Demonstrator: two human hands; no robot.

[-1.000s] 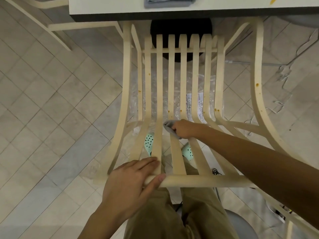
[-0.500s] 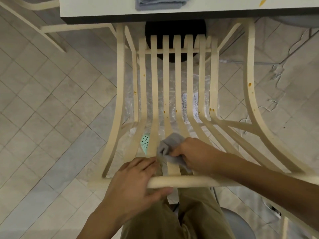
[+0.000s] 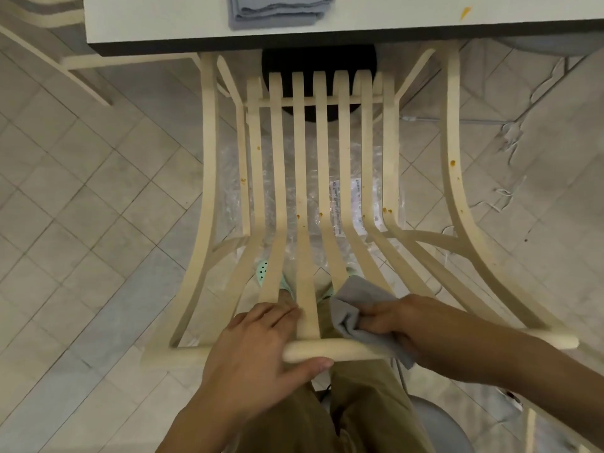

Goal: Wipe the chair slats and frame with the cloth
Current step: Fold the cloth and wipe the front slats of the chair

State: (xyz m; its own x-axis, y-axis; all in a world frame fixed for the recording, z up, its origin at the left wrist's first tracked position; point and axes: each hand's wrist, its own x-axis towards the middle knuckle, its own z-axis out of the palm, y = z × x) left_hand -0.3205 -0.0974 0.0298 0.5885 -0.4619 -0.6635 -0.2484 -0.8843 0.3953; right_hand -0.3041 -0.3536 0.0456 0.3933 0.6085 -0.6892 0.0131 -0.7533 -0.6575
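Cloth [image 3: 359, 317] gripped by right hand [image 3: 400, 320] against slats; left hand [image 3: 258, 344] holds rail

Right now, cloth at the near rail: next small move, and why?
Probably slide the cloth up its slat toward the orange spot midway along. The right hand grips the cloth at the slats' near ends by the front rail, and the left hand holds that rail steady.
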